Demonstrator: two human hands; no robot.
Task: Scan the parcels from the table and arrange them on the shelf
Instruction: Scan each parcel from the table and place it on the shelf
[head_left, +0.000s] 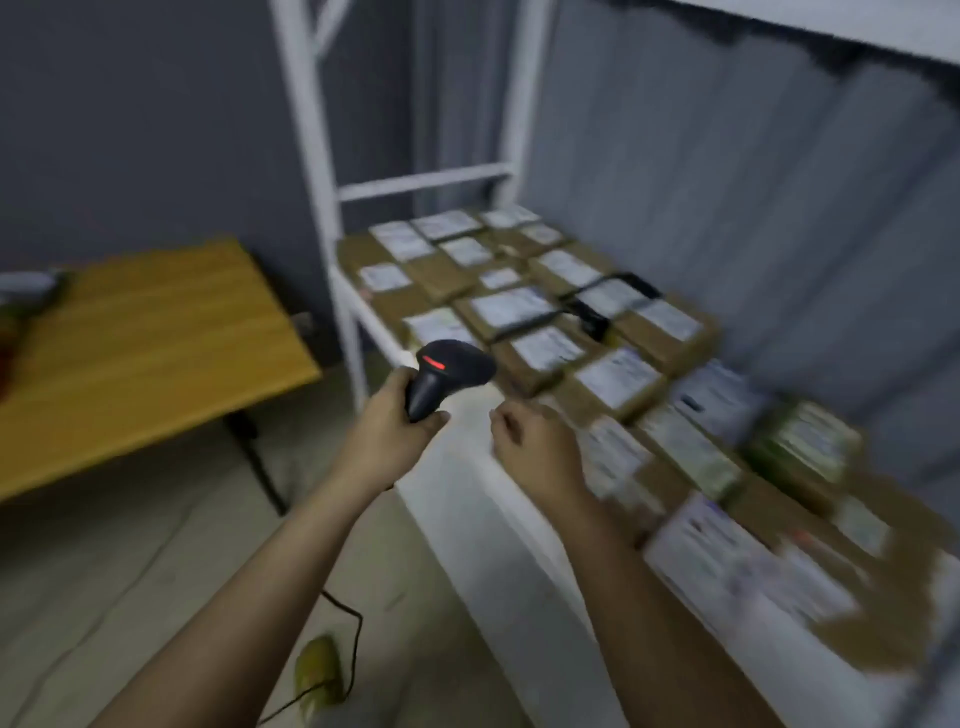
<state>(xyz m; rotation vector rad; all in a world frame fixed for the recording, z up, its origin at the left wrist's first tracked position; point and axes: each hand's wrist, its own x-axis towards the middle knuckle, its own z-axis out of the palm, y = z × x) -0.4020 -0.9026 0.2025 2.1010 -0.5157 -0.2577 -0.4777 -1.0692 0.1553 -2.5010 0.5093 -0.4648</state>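
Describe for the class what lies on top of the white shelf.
Brown parcels with white labels cover the shelf in rows, flat, packed side by side. The boards beneath them are hidden. Blur hides the label text. The left hand holds a scanner at the front edge.

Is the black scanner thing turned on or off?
On. The scanner in the left hand shows a glowing red strip on its head.

two bare forearms, no sleeves visible, left hand & right hand ungloved
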